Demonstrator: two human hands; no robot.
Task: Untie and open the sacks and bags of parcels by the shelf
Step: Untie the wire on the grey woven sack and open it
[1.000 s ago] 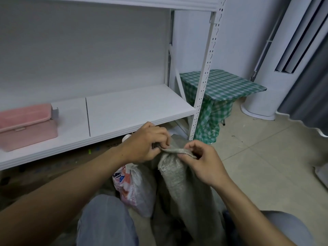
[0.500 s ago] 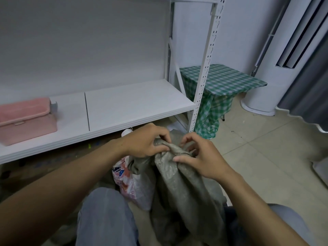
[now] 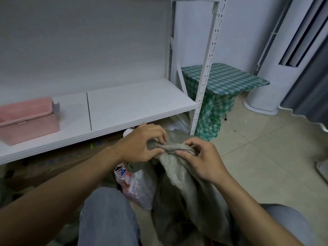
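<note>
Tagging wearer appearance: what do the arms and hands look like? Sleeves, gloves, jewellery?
Left hand and right hand: no gloves, rings, watch or bands visible. Forearms uncovered to the frame edge, no sleeves in view. Grey-blue trousers at the knees.

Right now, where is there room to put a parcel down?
The shelf board is bare from the pink box to the white post. The floor tiles right of the grey sack are bare too. Crowded low in the middle: the left hand and right hand pinch the sack beside the printed bag.
</note>
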